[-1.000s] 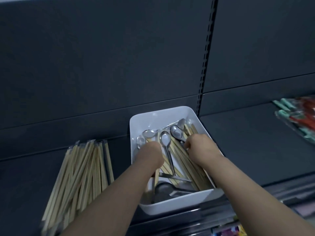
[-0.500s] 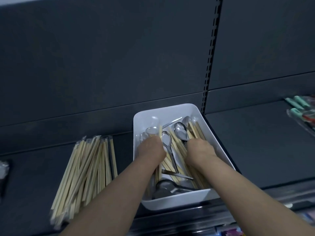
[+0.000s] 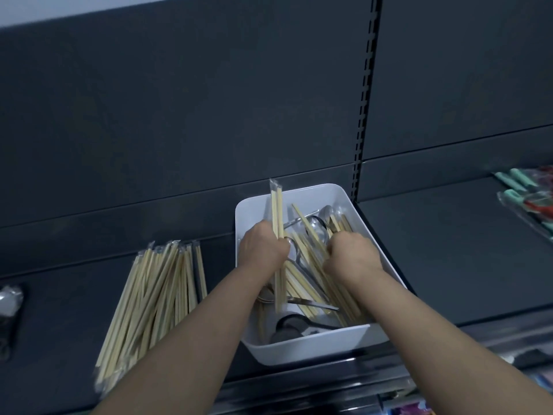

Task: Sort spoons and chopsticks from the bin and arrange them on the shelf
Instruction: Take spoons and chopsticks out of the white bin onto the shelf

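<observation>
**Chopstick pair raised from bin**

A wrapped chopstick pair (image 3: 276, 205) is gripped by the curled fingers of the left hand (image 3: 263, 247) over the bin (image 3: 314, 345), its long axis nearly upright. The sorted pile (image 3: 155, 295) is laid on the shelf (image 3: 449, 250) to the left, nearer that hand. The right hand (image 3: 353, 256) is sunk among loose chopsticks beside the spoons (image 3: 317, 226); its grip cannot be told. Half a second earlier, no pair was raised.

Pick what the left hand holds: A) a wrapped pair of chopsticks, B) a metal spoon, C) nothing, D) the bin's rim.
A: the left hand grips a wrapped pair of chopsticks, which stands steeply out of the white bin.
</observation>
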{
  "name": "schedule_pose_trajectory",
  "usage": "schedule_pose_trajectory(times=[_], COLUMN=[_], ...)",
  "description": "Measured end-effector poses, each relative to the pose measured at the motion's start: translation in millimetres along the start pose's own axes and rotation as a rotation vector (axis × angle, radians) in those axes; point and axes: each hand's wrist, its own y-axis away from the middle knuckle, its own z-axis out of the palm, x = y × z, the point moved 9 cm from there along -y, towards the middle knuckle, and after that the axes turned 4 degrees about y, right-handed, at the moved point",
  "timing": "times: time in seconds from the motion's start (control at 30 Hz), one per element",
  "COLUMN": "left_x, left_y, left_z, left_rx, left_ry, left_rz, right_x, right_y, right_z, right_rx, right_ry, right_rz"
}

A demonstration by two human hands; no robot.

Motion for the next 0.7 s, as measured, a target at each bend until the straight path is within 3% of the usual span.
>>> schedule_pose_trajectory(times=[0.17,0.33,0.43,0.7], left_x=[-1,-31,-77,-224], left_y=[3,12,19,48], left_z=[-22,-75,-106,-122], left_rx=[0.034,0.164,0.189,0.025], left_ry=[0.217,0.360,0.322,0.126], left_rz=[0.046,0.046,-0.048,-0.276], right_x=[-11,-77,-131,-224], right_y=[1,10,24,52], right_z=[-25,-51,-41,29], right_rx=[0.082,0.056,0.017,-0.090], right_ry=[-0.147,-0.403,-0.377,-0.313], right_rz=[0.011,-0.071,-0.139,-0.207])
